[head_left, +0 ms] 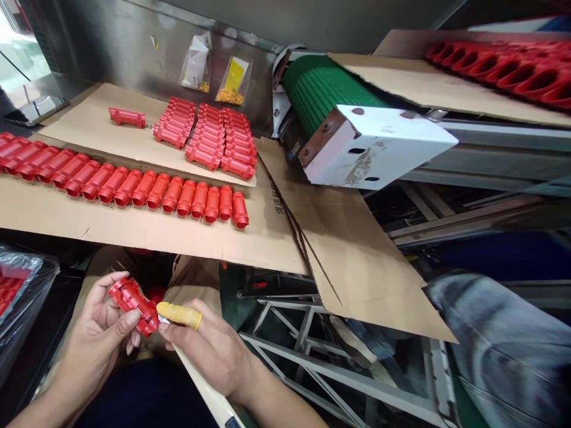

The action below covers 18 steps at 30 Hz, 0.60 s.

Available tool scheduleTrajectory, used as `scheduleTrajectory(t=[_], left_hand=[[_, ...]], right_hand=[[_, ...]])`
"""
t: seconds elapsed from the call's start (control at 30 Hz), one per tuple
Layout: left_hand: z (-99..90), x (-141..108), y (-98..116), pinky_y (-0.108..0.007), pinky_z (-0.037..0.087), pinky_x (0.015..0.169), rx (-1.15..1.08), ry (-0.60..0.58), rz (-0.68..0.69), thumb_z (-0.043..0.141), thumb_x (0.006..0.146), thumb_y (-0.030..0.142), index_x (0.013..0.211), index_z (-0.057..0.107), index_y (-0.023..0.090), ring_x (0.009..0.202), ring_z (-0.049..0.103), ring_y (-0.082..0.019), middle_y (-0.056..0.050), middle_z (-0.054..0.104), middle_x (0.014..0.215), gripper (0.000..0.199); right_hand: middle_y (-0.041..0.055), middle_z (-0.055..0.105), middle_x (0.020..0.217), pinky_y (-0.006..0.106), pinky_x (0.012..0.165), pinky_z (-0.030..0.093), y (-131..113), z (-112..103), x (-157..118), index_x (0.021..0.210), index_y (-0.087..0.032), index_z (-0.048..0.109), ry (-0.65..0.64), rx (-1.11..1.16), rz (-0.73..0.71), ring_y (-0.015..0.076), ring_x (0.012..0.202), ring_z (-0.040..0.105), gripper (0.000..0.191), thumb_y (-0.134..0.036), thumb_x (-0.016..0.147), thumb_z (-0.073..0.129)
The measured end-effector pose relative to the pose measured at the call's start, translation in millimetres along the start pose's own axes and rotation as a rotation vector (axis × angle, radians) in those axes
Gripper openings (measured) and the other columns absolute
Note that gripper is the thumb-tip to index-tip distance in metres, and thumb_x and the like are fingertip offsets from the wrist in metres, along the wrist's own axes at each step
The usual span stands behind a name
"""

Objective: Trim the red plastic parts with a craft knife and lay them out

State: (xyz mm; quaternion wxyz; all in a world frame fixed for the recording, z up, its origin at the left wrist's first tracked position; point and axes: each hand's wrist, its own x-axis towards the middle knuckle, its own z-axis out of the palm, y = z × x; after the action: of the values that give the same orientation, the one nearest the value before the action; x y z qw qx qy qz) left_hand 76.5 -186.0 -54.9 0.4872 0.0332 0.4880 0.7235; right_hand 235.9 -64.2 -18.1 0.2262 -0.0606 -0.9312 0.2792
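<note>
My left hand [100,330] is closed around a red plastic tube part [134,306] with cutouts and raised ribs, held above my lap. A yellow finger cot covers the index finger of my right hand [214,342]. That hand grips a long cream-coloured tool [200,380], whose handle runs down toward the bottom edge. The tool's pale front end meets the right end of the red part; its exact tip is hidden by my fingers. Ahead of both hands, a row of red tubes [129,185] lies side by side on cardboard [267,246].
Stacked red parts [205,137] and a single one [127,117] lie farther back. Two small bags [232,83] rest behind them. At right stand a green conveyor belt [330,89] and more red tubes [526,71]. A plastic-lined bin [27,291] is at left; another person's leg [504,333] at right.
</note>
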Motion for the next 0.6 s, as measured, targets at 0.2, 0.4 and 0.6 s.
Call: scheduleTrajectory(t=[0.2, 0.4, 0.6], left_hand=[[-3.5, 3, -1, -0.016, 0.048, 0.045, 0.019, -0.064, -0.008, 0.092, 0.08, 0.04, 0.125, 0.057, 0.026, 0.049, 0.057, -0.009, 0.005, 0.069, 0.07, 0.059], [-9.3, -1, -8, -0.02, 0.059, 0.058, 0.117, -0.049, 0.06, 0.094, 0.077, 0.033, 0.13, 0.065, 0.029, 0.067, 0.071, -0.015, -0.002, 0.079, 0.094, 0.061], [-9.5, -5, -15, -0.024, 0.064, 0.075, 0.18, -0.026, 0.136, 0.097, 0.074, 0.03, 0.124, 0.071, 0.029, 0.085, 0.078, -0.02, -0.004, 0.082, 0.102, 0.056]], right_hand=[[0.0107, 0.081, 0.109, 0.033, 0.087, 0.067, 4, 4, -1, 0.116, -0.018, 0.074, 0.08, 0.153, 0.053, 0.0201, 0.096, 0.076, 0.015, -0.021, 0.108, 0.062], [0.0075, 0.084, 0.099, 0.033, 0.085, 0.07, 4, 6, 9, 0.104, -0.02, 0.078, 0.225, 0.856, 0.597, 0.0208, 0.092, 0.083, 0.018, -0.038, 0.099, 0.078], [0.0109, 0.084, 0.113, 0.043, 0.095, 0.068, 13, 18, 18, 0.105, -0.02, 0.077, 0.352, 1.062, 0.633, 0.025, 0.102, 0.083, 0.021, -0.038, 0.096, 0.082]])
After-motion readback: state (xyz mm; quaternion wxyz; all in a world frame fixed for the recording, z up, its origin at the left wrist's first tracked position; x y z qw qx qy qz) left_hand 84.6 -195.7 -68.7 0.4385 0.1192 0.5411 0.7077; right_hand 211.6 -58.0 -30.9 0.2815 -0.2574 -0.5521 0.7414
